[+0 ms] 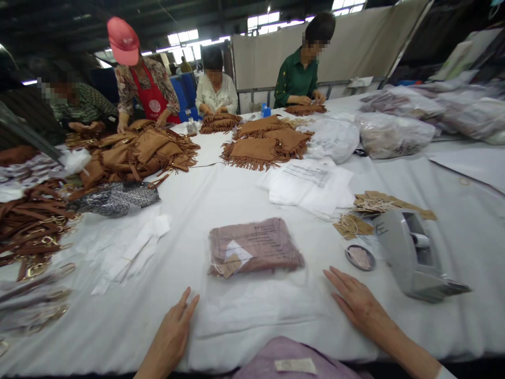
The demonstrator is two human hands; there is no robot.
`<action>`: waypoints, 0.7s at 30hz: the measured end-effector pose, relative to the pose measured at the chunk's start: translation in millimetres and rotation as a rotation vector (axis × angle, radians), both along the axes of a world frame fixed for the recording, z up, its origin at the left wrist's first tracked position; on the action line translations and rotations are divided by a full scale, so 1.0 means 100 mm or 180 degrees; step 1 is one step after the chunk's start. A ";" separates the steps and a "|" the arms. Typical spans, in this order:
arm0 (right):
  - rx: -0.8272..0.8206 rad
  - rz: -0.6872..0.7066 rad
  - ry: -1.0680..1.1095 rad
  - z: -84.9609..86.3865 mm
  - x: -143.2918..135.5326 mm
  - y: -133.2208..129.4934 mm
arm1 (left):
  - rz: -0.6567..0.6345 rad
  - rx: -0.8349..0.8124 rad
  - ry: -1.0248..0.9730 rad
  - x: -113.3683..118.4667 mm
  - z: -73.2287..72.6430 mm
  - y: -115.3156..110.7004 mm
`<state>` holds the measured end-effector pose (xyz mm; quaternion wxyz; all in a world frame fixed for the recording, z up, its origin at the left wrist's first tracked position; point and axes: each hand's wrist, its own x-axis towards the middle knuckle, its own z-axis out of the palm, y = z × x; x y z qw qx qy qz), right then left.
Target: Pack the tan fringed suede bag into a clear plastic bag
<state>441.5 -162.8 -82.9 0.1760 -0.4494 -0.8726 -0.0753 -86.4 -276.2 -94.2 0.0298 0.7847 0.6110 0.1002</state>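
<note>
A clear plastic bag point(260, 310) lies flat on the white table in front of me, with its bare end towards my body. Inside it is a mauve-brown pouch point(272, 239), and a tan tag with white string shows at its lower left. My left hand point(173, 321) rests at the bag's left side, fingers stretched out and holding nothing. On the other side, my right hand point(357, 300) lies with its fingers spread, close to the bag's right edge. A grey tape dispenser point(414, 258) stands right of that hand, beside a small round dish point(360, 257).
Tan tags point(379, 202) and white printed bags point(311, 184) lie beyond the pouch. White paper strips point(134, 252) and brown straps point(31, 226) are at left. Co-workers handle brown fringed bags point(252, 152) across the table. Filled plastic bags point(394, 134) sit at back right.
</note>
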 end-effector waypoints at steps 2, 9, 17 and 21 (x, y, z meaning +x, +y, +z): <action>-0.0028 0.0202 -0.0115 -0.03 -0.11 0.12 | -0.0237 0.0072 0.0158 0.04 0.01 0.12; -0.0402 0.1397 -0.0066 0.00 -0.31 0.35 | -0.1242 0.0490 0.0055 0.13 -0.11 0.50; -0.1339 0.1544 0.0438 0.07 -0.15 -0.12 | -0.0805 0.0271 -0.0442 0.18 -0.07 0.08; -0.2000 0.1751 0.0959 0.23 -0.41 -0.14 | -0.0689 -0.0125 -0.1190 0.36 0.03 0.12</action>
